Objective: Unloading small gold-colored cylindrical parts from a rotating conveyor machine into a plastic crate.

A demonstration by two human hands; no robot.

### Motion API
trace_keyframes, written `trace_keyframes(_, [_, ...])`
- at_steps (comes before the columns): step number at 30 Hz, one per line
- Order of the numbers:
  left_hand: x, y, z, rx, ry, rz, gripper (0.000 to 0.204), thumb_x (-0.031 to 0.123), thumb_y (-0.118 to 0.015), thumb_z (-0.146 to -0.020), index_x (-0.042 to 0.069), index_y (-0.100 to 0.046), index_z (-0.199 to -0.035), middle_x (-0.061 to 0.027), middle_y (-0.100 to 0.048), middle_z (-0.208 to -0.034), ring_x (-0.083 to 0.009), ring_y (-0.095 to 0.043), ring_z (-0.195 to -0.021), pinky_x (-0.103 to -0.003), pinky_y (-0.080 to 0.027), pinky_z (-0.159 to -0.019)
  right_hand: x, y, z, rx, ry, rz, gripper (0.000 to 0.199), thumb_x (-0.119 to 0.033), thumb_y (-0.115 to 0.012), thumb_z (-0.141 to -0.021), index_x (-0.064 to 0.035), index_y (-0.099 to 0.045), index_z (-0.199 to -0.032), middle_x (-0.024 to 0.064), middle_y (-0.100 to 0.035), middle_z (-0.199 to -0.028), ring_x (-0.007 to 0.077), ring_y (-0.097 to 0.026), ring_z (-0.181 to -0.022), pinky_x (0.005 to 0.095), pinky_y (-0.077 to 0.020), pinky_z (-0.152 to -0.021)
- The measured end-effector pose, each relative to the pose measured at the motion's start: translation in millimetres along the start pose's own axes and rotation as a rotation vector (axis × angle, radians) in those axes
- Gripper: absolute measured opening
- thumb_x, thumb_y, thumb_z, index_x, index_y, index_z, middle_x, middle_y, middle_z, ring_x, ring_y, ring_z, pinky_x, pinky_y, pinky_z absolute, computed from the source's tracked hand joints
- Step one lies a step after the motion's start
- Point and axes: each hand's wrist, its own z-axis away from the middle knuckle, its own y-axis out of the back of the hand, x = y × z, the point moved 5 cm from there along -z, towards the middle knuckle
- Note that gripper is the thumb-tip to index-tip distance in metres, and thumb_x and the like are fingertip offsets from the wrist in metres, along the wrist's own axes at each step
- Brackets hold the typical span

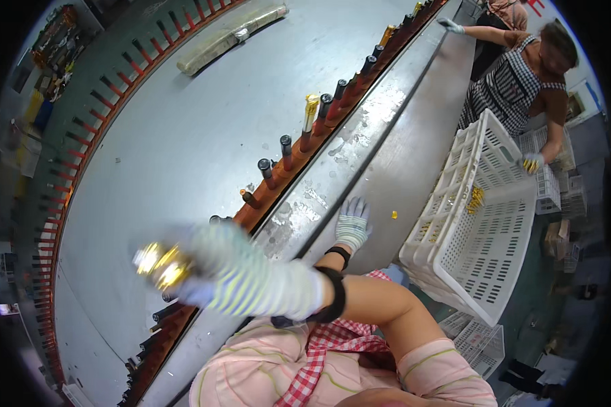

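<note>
My right hand (231, 271), in a striped knit glove, reaches across to the left over the orange rail (268, 197) and is blurred by motion. It grips one or more shiny gold metal parts (163, 265), whose exact shape is smeared. My left hand (352, 222), gloved alike, lies flat on the grey metal bench (404, 146) with its fingers stretched out. The right forearm crosses over the left one. Along the rail stand several upright red posts with black tops (286, 150); one bears a gold piece (310, 112).
White plastic crates (448, 268) stand to the right, the top one tilted, with small gold pieces (476, 201) inside. A co-worker (502, 95) in a checked apron touches its far end. A small yellow bit (394, 215) lies on the bench. A long wrapped bundle (217, 47) rests far off.
</note>
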Motion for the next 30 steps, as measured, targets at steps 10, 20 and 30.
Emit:
trace_keyframes(10, [34,10,44,-0.41,-0.284,-0.707,0.064,0.032,-0.049,-0.084,0.002,-0.031,-0.138,-0.0205,-0.029,-0.145,-0.0353,-0.024,-0.137,-0.05,-0.015,-0.113,76,117,63,0.729,-0.173,0.057,0.034,-0.01,-0.061,-0.088,-0.0019,-0.053,-0.121,0.0015,-0.057,-0.09,0.0069,-0.051,-0.075,0.021,-0.0475,-0.071])
trace_keyframes(20, [13,12,33,-0.179,-0.113,0.007,0.059,0.038,-0.049,-0.082,0.01,-0.043,-0.133,-0.0152,-0.04,-0.139,-0.0319,-0.031,-0.133,-0.051,-0.017,-0.111,-14,91,31,0.574,0.189,-0.077,0.038,-0.014,-0.065,-0.087,-0.0015,-0.052,-0.12,0.0126,-0.064,-0.105,0.0192,-0.063,-0.096,0.0302,-0.0499,-0.085])
trace_keyframes(30, [-1,-11,77,0.048,-0.052,-0.121,0.044,0.033,-0.037,-0.093,0.015,-0.044,-0.132,-0.0143,-0.04,-0.14,-0.0327,-0.035,-0.13,-0.044,-0.026,-0.109,82,169,37,0.767,-0.013,0.195,0.024,-0.008,-0.062,-0.088,-0.0002,-0.059,-0.111,0.0054,-0.064,-0.101,0.0118,-0.061,-0.093,0.0232,-0.0485,-0.083])
